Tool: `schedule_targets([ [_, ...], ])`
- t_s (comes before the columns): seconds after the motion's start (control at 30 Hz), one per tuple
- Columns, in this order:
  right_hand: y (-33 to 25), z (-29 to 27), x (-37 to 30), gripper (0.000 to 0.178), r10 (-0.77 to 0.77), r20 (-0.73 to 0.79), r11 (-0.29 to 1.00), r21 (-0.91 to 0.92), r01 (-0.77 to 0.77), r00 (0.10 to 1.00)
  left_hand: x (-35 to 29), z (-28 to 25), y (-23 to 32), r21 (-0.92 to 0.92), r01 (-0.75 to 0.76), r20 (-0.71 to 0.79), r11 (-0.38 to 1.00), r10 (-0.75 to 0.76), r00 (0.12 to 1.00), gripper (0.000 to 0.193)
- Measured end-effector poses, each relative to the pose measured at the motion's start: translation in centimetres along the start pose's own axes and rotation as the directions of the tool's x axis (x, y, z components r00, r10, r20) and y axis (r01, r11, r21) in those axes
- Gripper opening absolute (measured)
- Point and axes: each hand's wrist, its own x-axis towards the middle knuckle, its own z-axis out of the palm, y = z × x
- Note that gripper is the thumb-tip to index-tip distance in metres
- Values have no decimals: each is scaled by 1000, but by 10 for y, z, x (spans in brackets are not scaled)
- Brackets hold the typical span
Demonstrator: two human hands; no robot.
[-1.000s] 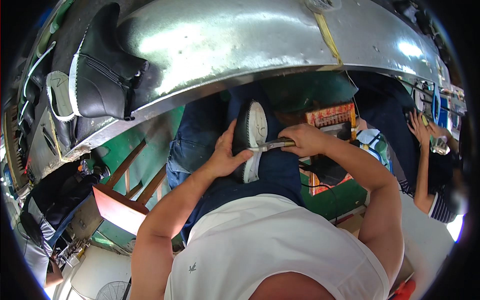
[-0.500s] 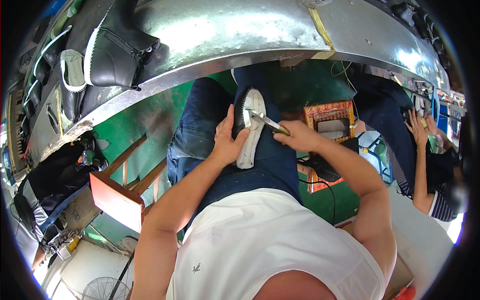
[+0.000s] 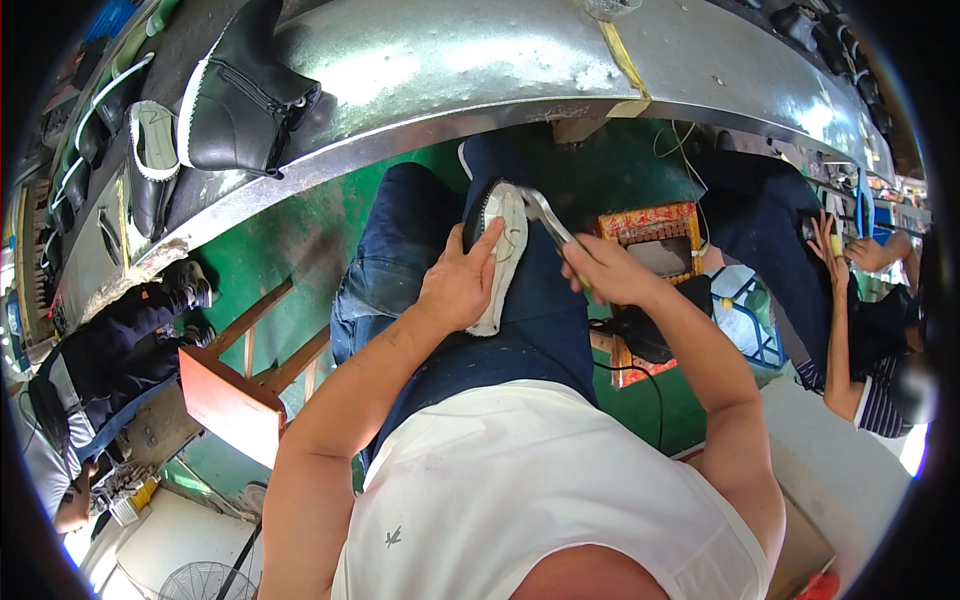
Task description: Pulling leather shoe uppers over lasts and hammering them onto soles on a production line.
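Observation:
A black shoe (image 3: 513,232) lies bottom-up on my right thigh, its pale underside showing and white stitching along the edge of its toe. My left hand (image 3: 458,283) grips it from the left, fingers laid over the underside and partly hiding it. Just right of the toe is a pair of silver pincers (image 3: 549,218) with olive-green handle ends. Around those handles my right hand (image 3: 604,268) is closed. The jaws look slightly apart from the shoe's edge.
Ahead runs a metal bench (image 3: 440,70) bearing a black ankle boot (image 3: 235,110) and a shoe upside down (image 3: 155,160). A wooden stool (image 3: 232,395) stands left, a red-patterned crate (image 3: 650,222) right. Co-workers sit at both sides; a fan (image 3: 208,580) is behind.
The pincers have moved off the shoe's underside to beyond its right edge. My left fingers have shifted further across the underside, and the shoe has turned slightly.

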Motion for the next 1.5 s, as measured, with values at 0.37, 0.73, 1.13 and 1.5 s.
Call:
schedule_targets([
  [0.37,-20,23,29,49,-343,-88,876,-388,285,935,-7,16,-7,-146,-34,-99,989,19,995,69],
  [0.73,-6,50,7,43,-632,-157,708,-515,483,759,0,36,-26,-282,56,-83,958,-83,993,87],
  [1.13,7,49,-6,44,-320,-86,714,-676,181,943,-30,25,-59,-720,147,276,678,85,958,106],
  [1.5,31,63,-12,36,-391,3,768,-549,328,921,-22,10,-51,-511,94,273,854,58,960,113],
])
